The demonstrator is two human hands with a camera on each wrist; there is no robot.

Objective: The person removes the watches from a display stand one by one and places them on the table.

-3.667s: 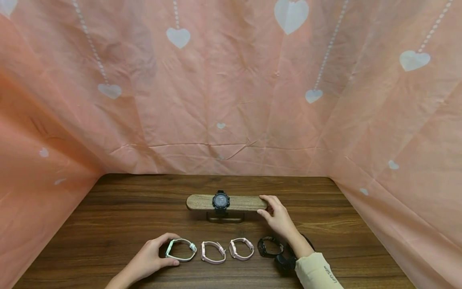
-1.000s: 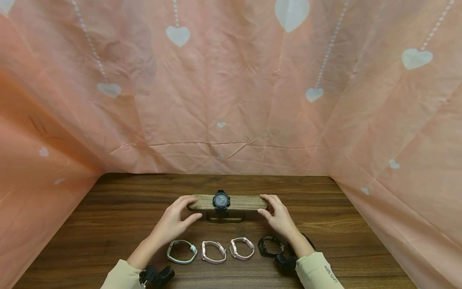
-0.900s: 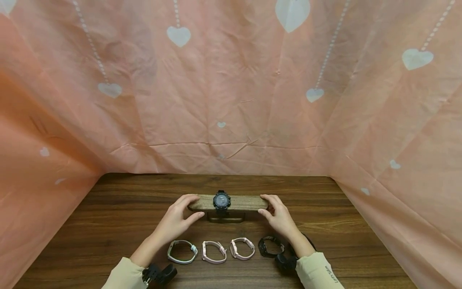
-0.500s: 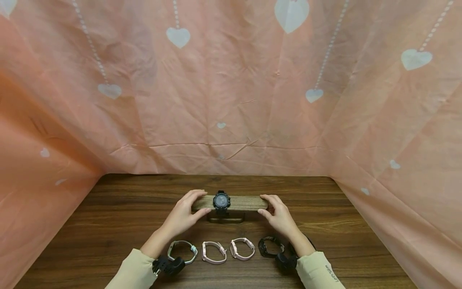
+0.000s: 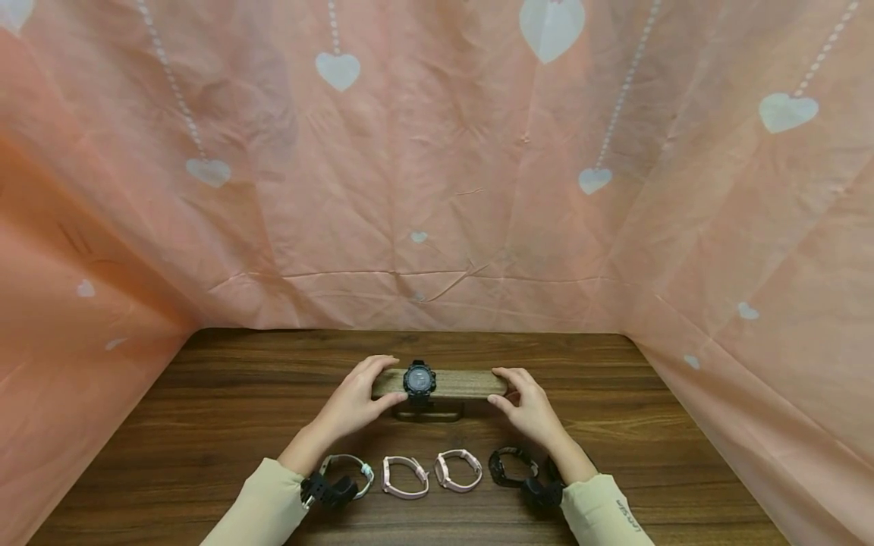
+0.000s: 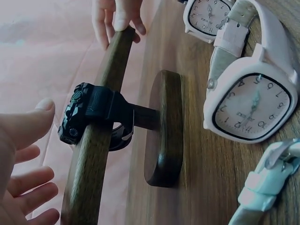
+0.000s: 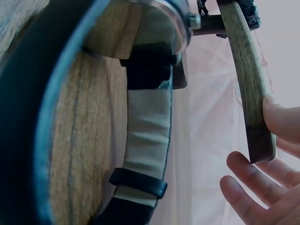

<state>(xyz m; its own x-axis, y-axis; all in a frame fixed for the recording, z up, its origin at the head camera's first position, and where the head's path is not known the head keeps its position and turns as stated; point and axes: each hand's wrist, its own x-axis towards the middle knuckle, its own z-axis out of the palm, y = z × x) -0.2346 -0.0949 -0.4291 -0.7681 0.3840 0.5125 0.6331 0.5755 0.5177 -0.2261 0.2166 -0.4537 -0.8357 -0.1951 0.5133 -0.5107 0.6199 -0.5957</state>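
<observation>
A chunky black digital watch (image 5: 419, 379) is strapped round the bar of a wooden watch stand (image 5: 471, 384). My left hand (image 5: 355, 398) is at the bar's left end, thumb close to the watch in the head view. From the left wrist, its thumb (image 6: 33, 124) and spread fingers show apart from both watch and bar. With my right hand (image 5: 529, 406) I grip the bar's right end; in the right wrist view the thumb (image 7: 281, 117) presses its face. Below the stand lie two pink watches, one nearer the left (image 5: 386, 474) and one nearer the right (image 5: 440, 469).
A mint watch (image 5: 366, 472) is partly covered by the black camera (image 5: 334, 491) on my left wrist. Beside my right wrist lies a black-strapped watch (image 5: 497, 469). Pink curtains (image 5: 437, 189) enclose the back and sides of the wooden table (image 5: 273, 356).
Earlier my left hand was at the mint watch. It then rose to the stand's left end and has slid right towards the black watch. My right hand keeps its place.
</observation>
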